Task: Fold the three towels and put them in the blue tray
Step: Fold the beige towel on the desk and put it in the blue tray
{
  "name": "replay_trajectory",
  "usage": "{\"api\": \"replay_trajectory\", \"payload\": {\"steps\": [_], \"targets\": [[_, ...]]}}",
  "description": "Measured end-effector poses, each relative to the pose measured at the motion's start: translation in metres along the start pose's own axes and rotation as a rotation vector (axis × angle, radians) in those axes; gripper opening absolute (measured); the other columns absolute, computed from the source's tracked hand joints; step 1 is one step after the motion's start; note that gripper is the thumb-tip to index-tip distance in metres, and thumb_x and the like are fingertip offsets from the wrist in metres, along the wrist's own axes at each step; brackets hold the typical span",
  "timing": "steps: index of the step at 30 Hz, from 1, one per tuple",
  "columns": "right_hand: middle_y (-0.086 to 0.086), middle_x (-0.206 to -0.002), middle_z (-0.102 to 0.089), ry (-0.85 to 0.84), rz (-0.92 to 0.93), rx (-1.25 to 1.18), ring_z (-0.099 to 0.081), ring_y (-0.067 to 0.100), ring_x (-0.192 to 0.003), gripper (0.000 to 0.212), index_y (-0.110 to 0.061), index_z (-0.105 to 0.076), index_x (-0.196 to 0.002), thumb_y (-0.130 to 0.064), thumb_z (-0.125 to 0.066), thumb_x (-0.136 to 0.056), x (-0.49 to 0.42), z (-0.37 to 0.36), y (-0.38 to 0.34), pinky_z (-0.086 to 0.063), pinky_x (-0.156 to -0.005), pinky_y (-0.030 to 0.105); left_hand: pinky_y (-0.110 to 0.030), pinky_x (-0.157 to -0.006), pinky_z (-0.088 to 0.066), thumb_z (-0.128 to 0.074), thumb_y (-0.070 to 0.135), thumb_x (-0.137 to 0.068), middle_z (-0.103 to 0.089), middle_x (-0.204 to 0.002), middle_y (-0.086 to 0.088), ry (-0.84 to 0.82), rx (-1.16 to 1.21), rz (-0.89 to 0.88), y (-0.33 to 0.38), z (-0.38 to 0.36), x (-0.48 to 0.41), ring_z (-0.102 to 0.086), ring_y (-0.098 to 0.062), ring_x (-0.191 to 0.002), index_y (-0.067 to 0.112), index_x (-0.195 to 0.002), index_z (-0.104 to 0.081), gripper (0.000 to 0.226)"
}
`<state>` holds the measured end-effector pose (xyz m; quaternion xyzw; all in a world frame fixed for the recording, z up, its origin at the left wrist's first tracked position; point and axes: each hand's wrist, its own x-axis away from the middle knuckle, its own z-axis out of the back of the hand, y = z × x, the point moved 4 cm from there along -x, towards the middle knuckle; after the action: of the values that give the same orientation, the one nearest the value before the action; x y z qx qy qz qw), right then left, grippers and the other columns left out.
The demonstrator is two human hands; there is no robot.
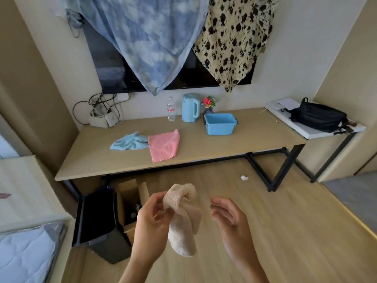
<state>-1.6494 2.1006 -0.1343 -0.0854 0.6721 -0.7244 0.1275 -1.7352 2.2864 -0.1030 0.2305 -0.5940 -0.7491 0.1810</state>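
Note:
A beige towel (183,217) hangs crumpled in the air over the floor, pinched near its top by my left hand (152,218). My right hand (228,216) hovers just to the right of it, fingers curled and apart, holding nothing. On the wooden table (204,152) lie a pink towel (164,145), spread flat, and a light blue towel (129,141), bunched up against its left edge. The blue tray (220,123) stands empty toward the back right of the table.
A water bottle (171,109), a light blue kettle (190,107) and a small flower vase (208,105) stand behind the tray. Under the table's front are a black bin (98,217) and a cardboard box (130,201). A black bag (318,117) sits on a side table.

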Motion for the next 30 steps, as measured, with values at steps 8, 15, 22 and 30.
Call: {"api": "replay_trajectory", "payload": {"steps": [8,15,22,30], "targets": [[-0.006,-0.105,-0.075,-0.017,-0.047,-0.055,-0.069,0.004,-0.101,0.022,-0.017,-0.070,-0.108,-0.014,-0.067,-0.087,-0.183,-0.009,0.034,-0.052,-0.082,0.015,-0.042,-0.083,-0.060,-0.070,0.003,-0.087,-0.076,-0.096,0.004,0.022,0.004,0.030,-0.035,-0.055,-0.163,-0.071,-0.014,-0.092,0.024,-0.102,-0.070,0.026],[-0.010,-0.104,-0.073,-0.213,0.007,-0.022,-0.069,0.006,-0.101,0.022,-0.020,-0.068,-0.108,-0.007,-0.066,-0.091,-0.350,-0.024,0.024,-0.052,-0.084,0.021,-0.036,-0.082,-0.058,-0.061,0.012,-0.076,-0.077,-0.095,-0.005,0.096,0.045,0.078,-0.042,-0.091,-0.295,-0.074,-0.017,-0.090,0.017,-0.103,-0.070,0.029],[-0.016,-0.121,-0.065,-0.393,0.126,0.193,-0.059,0.001,-0.117,0.044,-0.027,-0.058,-0.126,-0.013,-0.072,-0.087,-0.456,-0.051,0.032,-0.044,-0.097,0.014,-0.050,-0.081,-0.057,-0.055,0.000,-0.074,-0.074,-0.090,-0.013,0.099,0.067,0.113,-0.070,-0.113,-0.403,-0.071,-0.032,-0.089,0.004,-0.099,-0.066,0.027],[-0.010,-0.100,-0.071,-0.371,0.041,0.333,-0.069,0.010,-0.092,0.024,-0.031,-0.066,-0.110,-0.020,-0.068,-0.089,-0.577,-0.093,0.067,-0.058,-0.082,0.037,-0.039,-0.084,-0.058,-0.057,-0.019,-0.083,-0.072,-0.097,-0.008,-0.076,0.091,0.076,-0.118,-0.143,-0.538,-0.070,-0.026,-0.095,0.006,-0.103,-0.064,0.032]]}}
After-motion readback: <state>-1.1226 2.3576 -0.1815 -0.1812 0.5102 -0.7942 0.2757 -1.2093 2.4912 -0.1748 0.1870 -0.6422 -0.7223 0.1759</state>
